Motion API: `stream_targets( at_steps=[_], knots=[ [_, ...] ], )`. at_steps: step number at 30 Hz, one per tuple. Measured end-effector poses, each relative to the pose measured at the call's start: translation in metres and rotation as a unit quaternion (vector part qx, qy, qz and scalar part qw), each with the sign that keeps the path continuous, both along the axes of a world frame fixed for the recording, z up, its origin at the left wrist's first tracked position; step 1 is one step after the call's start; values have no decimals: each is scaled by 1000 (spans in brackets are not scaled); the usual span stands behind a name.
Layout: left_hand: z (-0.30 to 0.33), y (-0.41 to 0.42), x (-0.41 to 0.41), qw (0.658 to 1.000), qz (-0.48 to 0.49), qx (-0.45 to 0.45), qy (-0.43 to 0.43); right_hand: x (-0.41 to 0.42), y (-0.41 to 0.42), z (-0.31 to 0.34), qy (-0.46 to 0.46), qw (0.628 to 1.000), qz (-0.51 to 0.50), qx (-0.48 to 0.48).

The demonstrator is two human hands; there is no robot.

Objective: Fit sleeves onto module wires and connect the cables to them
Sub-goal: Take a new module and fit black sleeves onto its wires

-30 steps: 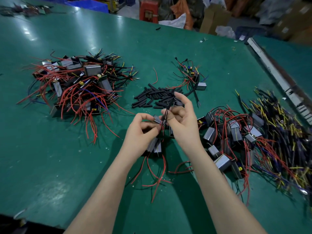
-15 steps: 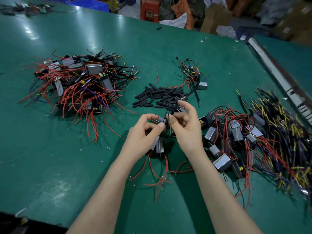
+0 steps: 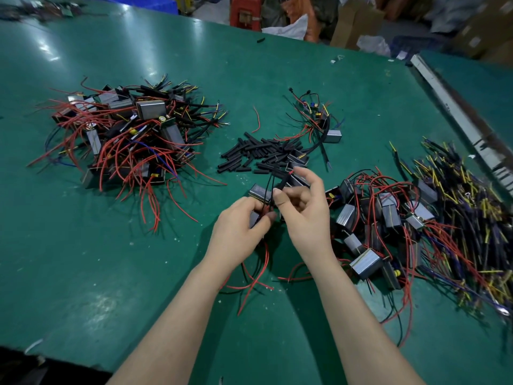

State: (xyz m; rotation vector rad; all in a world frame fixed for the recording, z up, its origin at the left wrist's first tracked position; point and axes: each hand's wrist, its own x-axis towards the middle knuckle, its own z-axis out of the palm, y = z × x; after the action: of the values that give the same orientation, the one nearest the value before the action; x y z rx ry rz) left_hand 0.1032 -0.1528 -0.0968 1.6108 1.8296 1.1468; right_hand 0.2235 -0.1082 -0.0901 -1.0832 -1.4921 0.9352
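- since the earlier frame both hands sit a touch closer together, and the black sleeve now stands up between the right thumb and forefinger instead of lying lower by the knuckles.
- i see the right hand (image 3: 304, 209) pinching a short black sleeve (image 3: 283, 182) at its lower end, thumb and forefinger closed on it, the other fingers loosely curled.
- the left hand (image 3: 238, 226) has its fingers curled around a small grey module (image 3: 256, 190) and pinches its thin black wires (image 3: 268, 187), which rise beside the sleeve; whether a wire tip is already inside the sleeve i cannot tell.
- red leads (image 3: 258, 276) hang from under the left hand and trail onto the green table (image 3: 111, 273).
- just beyond the hands lies a loose heap of black sleeves (image 3: 255, 157), flat on the table.
- behind that heap, one module with a tangle of wires (image 3: 319, 120) lies by itself.
- to the right, touching the right wrist area, sits a pile of grey modules with red leads (image 3: 388, 218).
- further right, a heap of dark cables with yellow tips (image 3: 466, 218) overlaps that pile.
- well apart on the left, a big pile of modules with red and black wires (image 3: 130, 134) rests.
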Motion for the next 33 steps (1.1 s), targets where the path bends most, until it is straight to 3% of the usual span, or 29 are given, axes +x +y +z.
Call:
stream_targets(
  at_steps=[6, 13, 21, 27, 33],
  knots=[
    [-1, -3, 1, 999, 14, -36, -24, 6, -2, 1, -65, 997, 29, 4],
    [-2, -2, -1, 1000, 6, 15, 1, 15, -3, 5, -104, 993, 60, -5],
    [-2, -4, -1, 999, -24, 40, 7, 13, -4, 8, 12, 1000, -9, -5],
    [-2, -5, -1, 998, -30, 48, -11, 17, -4, 11, 14, 1000, 19, -13],
    [3, -7, -3, 997, -56, 31, -32, 22, -1, 16, 70, 995, -59, -34]
  ],
)
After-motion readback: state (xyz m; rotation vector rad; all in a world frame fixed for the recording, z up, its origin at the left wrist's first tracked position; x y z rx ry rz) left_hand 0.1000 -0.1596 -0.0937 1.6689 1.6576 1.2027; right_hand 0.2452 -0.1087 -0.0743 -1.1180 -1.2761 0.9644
